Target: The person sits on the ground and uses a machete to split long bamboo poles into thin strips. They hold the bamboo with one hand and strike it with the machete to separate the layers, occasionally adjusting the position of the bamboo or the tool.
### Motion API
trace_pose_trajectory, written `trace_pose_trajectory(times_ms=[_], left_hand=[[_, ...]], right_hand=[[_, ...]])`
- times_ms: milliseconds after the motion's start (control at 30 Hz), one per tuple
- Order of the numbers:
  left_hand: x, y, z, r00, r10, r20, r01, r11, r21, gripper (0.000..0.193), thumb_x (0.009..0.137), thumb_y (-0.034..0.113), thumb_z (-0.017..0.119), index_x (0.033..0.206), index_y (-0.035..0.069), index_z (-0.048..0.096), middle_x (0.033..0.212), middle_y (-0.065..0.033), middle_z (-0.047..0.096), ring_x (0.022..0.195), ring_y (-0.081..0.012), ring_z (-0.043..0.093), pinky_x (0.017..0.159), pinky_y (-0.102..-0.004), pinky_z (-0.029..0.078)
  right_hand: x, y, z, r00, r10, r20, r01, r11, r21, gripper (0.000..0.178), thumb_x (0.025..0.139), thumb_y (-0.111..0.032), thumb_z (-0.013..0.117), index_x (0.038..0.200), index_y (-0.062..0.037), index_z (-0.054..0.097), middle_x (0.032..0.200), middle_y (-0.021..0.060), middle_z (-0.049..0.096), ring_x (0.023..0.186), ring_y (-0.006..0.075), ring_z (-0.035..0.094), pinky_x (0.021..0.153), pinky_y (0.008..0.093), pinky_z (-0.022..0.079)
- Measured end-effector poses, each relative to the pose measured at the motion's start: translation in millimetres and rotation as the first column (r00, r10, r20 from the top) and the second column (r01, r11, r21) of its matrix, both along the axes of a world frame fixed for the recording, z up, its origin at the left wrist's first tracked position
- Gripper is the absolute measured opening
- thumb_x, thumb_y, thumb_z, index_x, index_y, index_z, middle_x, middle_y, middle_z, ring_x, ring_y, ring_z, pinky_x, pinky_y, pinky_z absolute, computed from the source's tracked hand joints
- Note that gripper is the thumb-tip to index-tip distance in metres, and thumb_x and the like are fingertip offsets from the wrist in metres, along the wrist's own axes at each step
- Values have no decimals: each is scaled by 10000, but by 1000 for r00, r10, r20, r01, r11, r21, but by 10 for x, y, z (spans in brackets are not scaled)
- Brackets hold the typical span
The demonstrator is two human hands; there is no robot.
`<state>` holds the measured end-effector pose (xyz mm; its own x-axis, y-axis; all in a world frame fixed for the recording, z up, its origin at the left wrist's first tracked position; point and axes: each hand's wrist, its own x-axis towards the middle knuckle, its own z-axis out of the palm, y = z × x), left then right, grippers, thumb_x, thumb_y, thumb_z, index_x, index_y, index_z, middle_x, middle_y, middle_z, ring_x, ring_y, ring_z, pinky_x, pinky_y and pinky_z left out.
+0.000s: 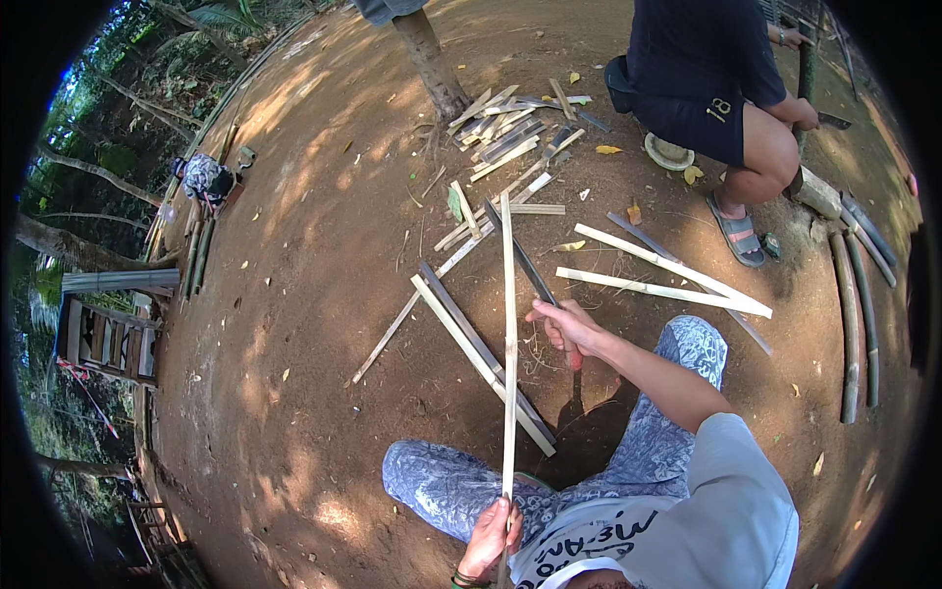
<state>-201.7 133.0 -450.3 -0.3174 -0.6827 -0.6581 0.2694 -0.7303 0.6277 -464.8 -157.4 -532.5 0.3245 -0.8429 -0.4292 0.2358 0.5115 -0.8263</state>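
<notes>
My left hand (491, 536) is closed around the lower end of a long pale bamboo strip (509, 363), which stretches away from me over the ground. In my right hand (564, 327) is a machete with a dark blade (525, 260) and a reddish handle. The blade lies beside the strip's upper part, its tip near the strip's far end; whether the two touch I cannot tell. Left of the held strip, more split strips (469, 344) rest on the soil. Further pale strips (653, 287) lie to the right, in front of my knee.
A heap of short split bamboo pieces (505, 133) lies ahead by a tree trunk (432, 69). At the upper right a co-worker (702, 88) squats, gripping a knife and an upright pole. Round poles (852, 324) lie at the right. Another person (206, 182) is far left.
</notes>
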Motion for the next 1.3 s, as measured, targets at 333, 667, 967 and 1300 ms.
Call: trace_pose_trajectory(times_ms=[333,667,967,1300], left_hand=[[-152,127,-142,978,148,-147,-128,982,141,333,1013,374,533,822,101,515,553,42,414,440,-77,374,404,-237,296],[-566,-948,-630,881,261,394,-222,965,-143,326,929,301,708,948,-10,613,813,-70,647,800,-147,629,741,-310,538],[-621,-1428,-612,996,68,64,-50,966,-252,165,892,33,704,848,39,546,667,-41,586,525,-130,540,576,-287,502],[-176,-1709,-936,991,21,129,9,973,-229,192,872,24,714,834,49,527,645,-55,591,514,-126,564,502,-244,477]], right_hand=[[135,254,-306,962,-191,194,130,948,292,280,932,-325,639,939,-52,575,612,-35,426,514,93,396,479,275,354],[612,891,-688,998,-17,-58,31,969,247,430,935,-393,599,715,-24,607,696,77,616,615,185,579,622,343,474],[644,939,-268,983,176,-56,-158,956,247,456,1007,-456,483,1026,-16,601,748,31,608,792,157,620,736,323,521],[-2550,307,171,380,-304,-874,327,928,-181,597,750,-103,640,1331,0,555,1044,207,708,989,283,687,865,360,528]])
